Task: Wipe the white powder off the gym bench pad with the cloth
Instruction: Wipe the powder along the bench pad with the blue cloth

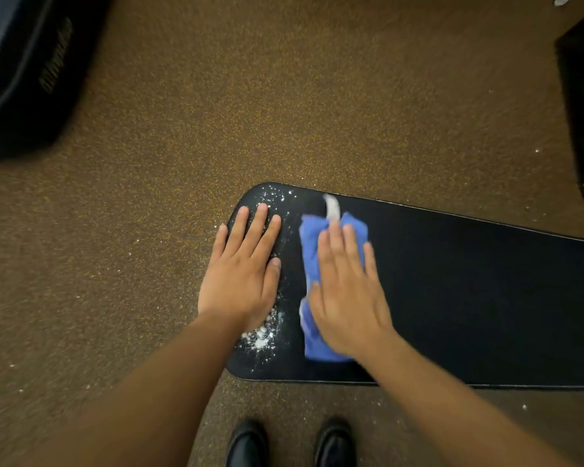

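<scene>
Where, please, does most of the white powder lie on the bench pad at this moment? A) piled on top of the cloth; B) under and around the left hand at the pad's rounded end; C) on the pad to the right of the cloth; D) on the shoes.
B: the powder speckles the pad at its rounded end, by the flat left hand; the pad past the cloth under the right hand looks clean.

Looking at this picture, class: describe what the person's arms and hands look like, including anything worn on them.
Both forearms are bare, with no sleeves in view. The left hand and right hand wear no gloves, and no rings, watch or bands show. The right hand looks slightly blurred. Nothing else is worn on them.
</scene>
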Demonstrator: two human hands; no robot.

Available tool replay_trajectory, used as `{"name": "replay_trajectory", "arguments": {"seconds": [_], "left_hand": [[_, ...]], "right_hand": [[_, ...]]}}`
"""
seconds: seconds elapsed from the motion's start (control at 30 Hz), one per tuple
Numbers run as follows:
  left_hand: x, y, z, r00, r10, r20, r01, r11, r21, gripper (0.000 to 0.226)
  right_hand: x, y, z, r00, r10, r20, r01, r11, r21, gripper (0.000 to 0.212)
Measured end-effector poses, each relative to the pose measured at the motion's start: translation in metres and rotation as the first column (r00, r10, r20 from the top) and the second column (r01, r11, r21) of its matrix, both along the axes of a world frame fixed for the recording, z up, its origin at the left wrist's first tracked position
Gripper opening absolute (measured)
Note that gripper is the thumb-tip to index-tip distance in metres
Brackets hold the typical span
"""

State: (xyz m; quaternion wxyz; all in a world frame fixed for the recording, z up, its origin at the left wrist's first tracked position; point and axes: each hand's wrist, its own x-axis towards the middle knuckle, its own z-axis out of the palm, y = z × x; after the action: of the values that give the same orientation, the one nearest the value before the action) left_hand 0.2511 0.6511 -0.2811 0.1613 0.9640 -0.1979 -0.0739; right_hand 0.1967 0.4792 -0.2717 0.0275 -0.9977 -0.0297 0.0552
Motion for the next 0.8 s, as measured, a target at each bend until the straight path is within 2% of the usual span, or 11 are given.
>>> {"name": "replay_trajectory", "arguments": {"seconds": [0.1, 0.17, 0.3, 0.4, 0.5, 0.57, 0.63, 0.7, 0.8], "left_hand": [[-0.001, 0.0, 0.0, 1.0, 0.004, 0.006, -0.004, 1.0, 0.002, 0.06], [-0.001, 0.0, 0.0, 1.0, 0.004, 0.008, -0.004, 1.0, -0.001, 0.06], [0.001, 0.0, -0.001, 1.0, -0.001, 0.008, 0.001, 1.0, 0.0, 0.06], [0.0, 0.0, -0.001, 1.0, 0.004, 0.005, -0.004, 1.0, -0.002, 0.059], [0.0, 0.001, -0.001, 1.0, 0.01, -0.009, -0.01, 1.0, 0.001, 0.06], [-0.001, 0.001, 0.0, 1.0, 0.012, -0.004, -0.012, 1.0, -0.002, 0.06], [-0.001, 0.0, 0.001, 1.0, 0.007, -0.004, -0.007, 1.0, -0.013, 0.059], [0.0, 0.001, 0.0, 1.0, 0.007, -0.001, -0.007, 1.0, -0.024, 0.059], [0.001, 0.003, -0.002, 1.0, 0.0, 0.0, 0.0, 1.0, -0.024, 0.059]], "right_hand": [[0.065, 0.005, 0.002, 0.974, -0.222, -0.034, 0.223, 0.975, 0.017, 0.075], [0.075, 0.015, 0.002, 0.969, -0.243, -0.037, 0.244, 0.97, 0.012, 0.075], [-0.012, 0.028, 0.005, 0.996, 0.057, -0.065, -0.056, 0.998, 0.018, 0.071], [-0.051, 0.004, 0.005, 0.987, 0.154, -0.053, -0.15, 0.986, 0.071, 0.069], [0.003, -0.006, 0.0, 1.0, -0.01, -0.021, 0.01, 1.0, 0.002, 0.072], [0.056, 0.001, 0.004, 0.979, -0.2, -0.045, 0.201, 0.98, 0.016, 0.074], [0.078, 0.013, 0.005, 0.954, -0.288, -0.084, 0.292, 0.955, 0.043, 0.074], [0.057, 0.027, 0.004, 0.975, -0.219, -0.044, 0.22, 0.975, 0.028, 0.072], [-0.018, 0.043, 0.006, 0.997, -0.008, -0.074, 0.013, 0.998, 0.066, 0.071]]}}
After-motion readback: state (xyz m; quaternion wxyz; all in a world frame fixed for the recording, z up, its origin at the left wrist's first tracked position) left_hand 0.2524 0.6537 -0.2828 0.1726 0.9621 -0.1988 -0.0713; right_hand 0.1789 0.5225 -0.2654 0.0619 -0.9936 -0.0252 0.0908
